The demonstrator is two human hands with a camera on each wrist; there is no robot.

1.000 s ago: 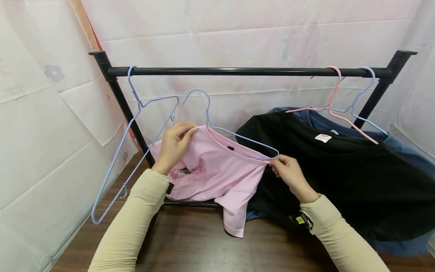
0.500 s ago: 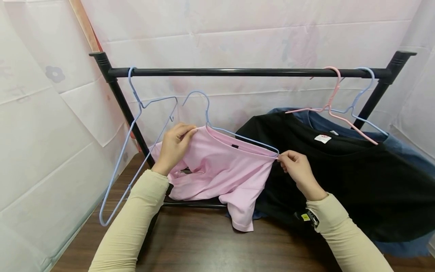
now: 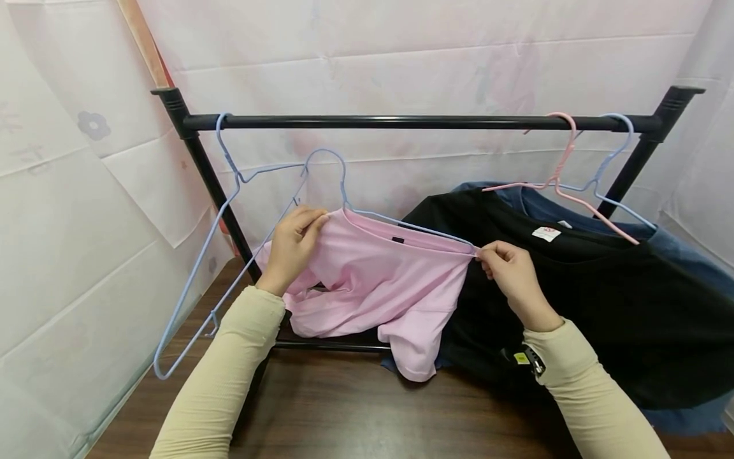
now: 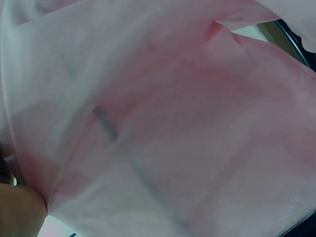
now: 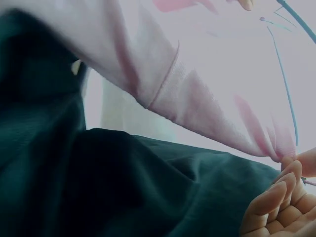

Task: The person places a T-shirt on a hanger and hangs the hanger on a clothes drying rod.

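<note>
A pink T-shirt hangs between the hands, with a light blue hanger partly inside its neckline. The hook stands free of the rail, below it. My left hand pinches the shirt's left shoulder; the hanger's left arm is hidden by cloth. My right hand pinches the right end of the neckline, beside the hanger's right tip, and pulls the cloth taut. Pink cloth fills most of the left wrist view, a dark bar faintly showing through. Curled fingers hold the shirt edge in the right wrist view.
A black rail spans the rack. At its left end hangs a bare blue hanger. To the right, a pink hanger carries a black shirt, with a blue shirt behind. Below lies a brown wooden tabletop.
My right hand has moved right and upward, stretching the neckline toward and past the hanger's right tip. The near sleeve has followed. The hanger's hook has shifted slightly left; my left hand stays nearly still.
</note>
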